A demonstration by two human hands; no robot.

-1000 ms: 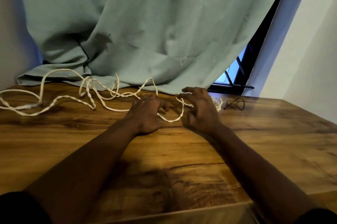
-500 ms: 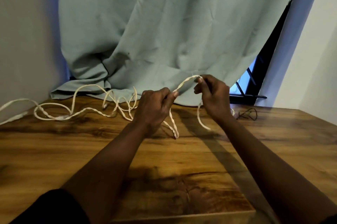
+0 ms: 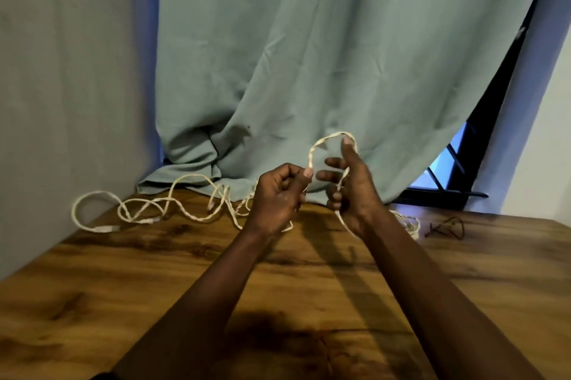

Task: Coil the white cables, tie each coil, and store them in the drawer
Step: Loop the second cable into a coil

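On the wooden table (image 3: 154, 271) the white cable (image 3: 105, 229) lies mostly loose — left hand (image 3: 278, 197) pinches it, right hand (image 3: 352, 191) grips one loop — coiling has only begun.

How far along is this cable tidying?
Barely begun. Done: no tied coil that I can see. In hand: the left hand pinches the white twisted cable and the right hand holds it, the first loop arching between them. Remaining: most of it sprawls loose on the brown wooden table, a thin dark strand lies unused, and no drawer shows.

Two hands (image 3: 278, 200) (image 3: 353, 191), white cables (image 3: 173, 203) tangled, number unclear, one black tie (image 3: 446, 226), one table (image 3: 123, 287)
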